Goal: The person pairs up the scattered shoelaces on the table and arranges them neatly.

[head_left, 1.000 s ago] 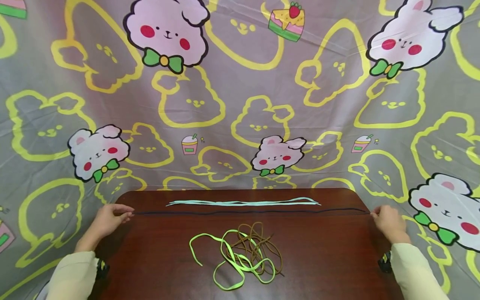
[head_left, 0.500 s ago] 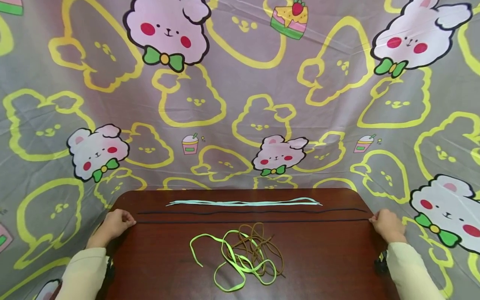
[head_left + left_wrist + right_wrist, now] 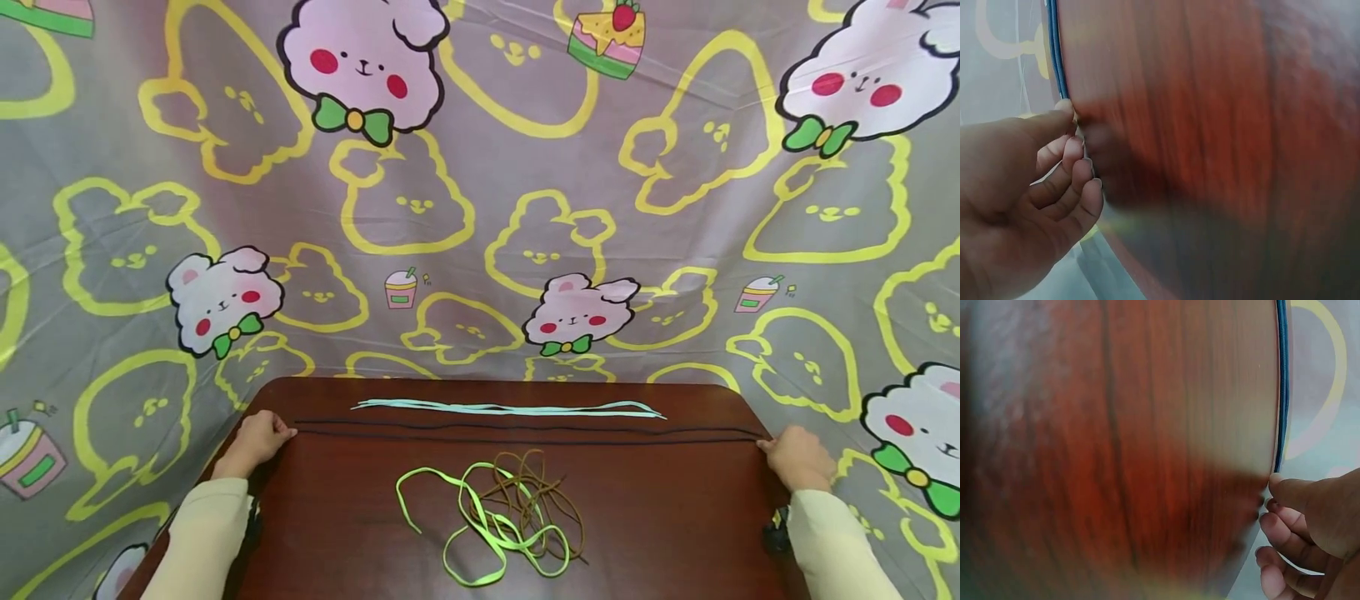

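My left hand [image 3: 258, 437] pinches one end of a dark blue shoelace [image 3: 525, 442] at the table's left edge. At the right edge my right hand [image 3: 801, 458] pinches its other end, so the lace runs nearly straight across. Just behind it lies a second dark lace [image 3: 480, 427], roughly parallel and slightly wavy. In the left wrist view, the blue lace [image 3: 1055, 50] comes out from between thumb and fingertip, the other fingers loosely bent. The right wrist view has the blue lace [image 3: 1283, 375] meeting the thumb tip in the same way.
Light blue laces [image 3: 510, 409] lie stretched out near the back edge of the brown table [image 3: 360, 517]. In front of the dark laces, a tangled yellow-green lace [image 3: 474, 582] overlaps a brown lace [image 3: 580, 512]. A patterned cloth [image 3: 480, 150] hangs behind and at both sides.
Both hands first brought the held lace forward, away from the lace behind it, then slightly back toward it. The whole view has shifted a little. The other laces stay put.
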`<action>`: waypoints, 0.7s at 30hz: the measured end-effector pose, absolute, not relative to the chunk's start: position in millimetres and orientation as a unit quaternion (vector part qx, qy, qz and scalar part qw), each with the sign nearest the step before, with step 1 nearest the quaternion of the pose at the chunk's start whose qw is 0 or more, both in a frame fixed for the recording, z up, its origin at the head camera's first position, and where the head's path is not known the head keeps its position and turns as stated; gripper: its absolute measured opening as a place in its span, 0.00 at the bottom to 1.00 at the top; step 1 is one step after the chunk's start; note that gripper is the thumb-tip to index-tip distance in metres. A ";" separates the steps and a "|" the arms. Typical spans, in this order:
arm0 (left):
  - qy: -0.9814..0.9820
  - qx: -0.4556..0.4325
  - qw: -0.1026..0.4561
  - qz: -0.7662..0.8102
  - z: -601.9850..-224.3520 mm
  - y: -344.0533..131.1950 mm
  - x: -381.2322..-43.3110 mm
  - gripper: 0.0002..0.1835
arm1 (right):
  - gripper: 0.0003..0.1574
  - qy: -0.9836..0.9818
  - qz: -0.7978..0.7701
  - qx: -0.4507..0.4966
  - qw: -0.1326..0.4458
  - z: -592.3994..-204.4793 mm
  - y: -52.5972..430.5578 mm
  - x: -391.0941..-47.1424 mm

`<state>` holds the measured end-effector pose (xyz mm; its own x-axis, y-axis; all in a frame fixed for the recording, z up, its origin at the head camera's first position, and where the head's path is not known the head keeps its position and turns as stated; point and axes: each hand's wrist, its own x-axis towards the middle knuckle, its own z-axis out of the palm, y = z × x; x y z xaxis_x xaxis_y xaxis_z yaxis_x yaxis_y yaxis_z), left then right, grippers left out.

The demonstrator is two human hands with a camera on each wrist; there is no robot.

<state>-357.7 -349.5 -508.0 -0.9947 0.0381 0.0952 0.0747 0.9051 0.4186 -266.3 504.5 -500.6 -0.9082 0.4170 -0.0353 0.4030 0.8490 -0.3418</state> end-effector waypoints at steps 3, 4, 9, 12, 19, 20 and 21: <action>-0.975 -0.030 0.055 -0.215 -508.7 -347.5 -362.8 0.11 | 0.27 -0.962 0.173 -0.210 0.026 -500.0 504.7 -266.3; -0.975 -0.029 0.061 -0.213 -509.7 -347.8 -364.9 0.11 | 0.26 -0.962 0.172 -0.209 0.027 -499.2 503.8 -266.5; -0.973 -0.008 0.074 -0.218 -513.0 -348.1 -371.4 0.08 | 0.25 -0.959 0.172 -0.223 0.030 -500.0 501.7 -269.3; -0.970 0.001 0.078 -0.228 -513.5 -349.0 -371.1 0.07 | 0.24 -0.958 0.173 -0.228 0.032 -501.9 500.5 -271.0; -0.964 0.015 0.087 -0.249 -513.2 -351.0 -364.9 0.08 | 0.27 -0.955 0.178 -0.235 0.032 -505.8 499.5 -275.0; -0.964 0.017 0.087 -0.249 -513.3 -350.6 -364.2 0.08 | 0.27 -0.955 0.178 -0.237 0.030 -506.6 500.0 -275.2; -0.964 0.017 0.090 -0.249 -513.1 -350.0 -363.6 0.08 | 0.27 -0.954 0.179 -0.238 0.029 -507.1 500.8 -275.4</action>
<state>-363.6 -350.0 -513.1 -0.9834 -0.0764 0.1644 0.0128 0.8753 0.4834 -275.4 500.8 -507.1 -0.8853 0.4640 -0.0306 0.4436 0.8229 -0.3551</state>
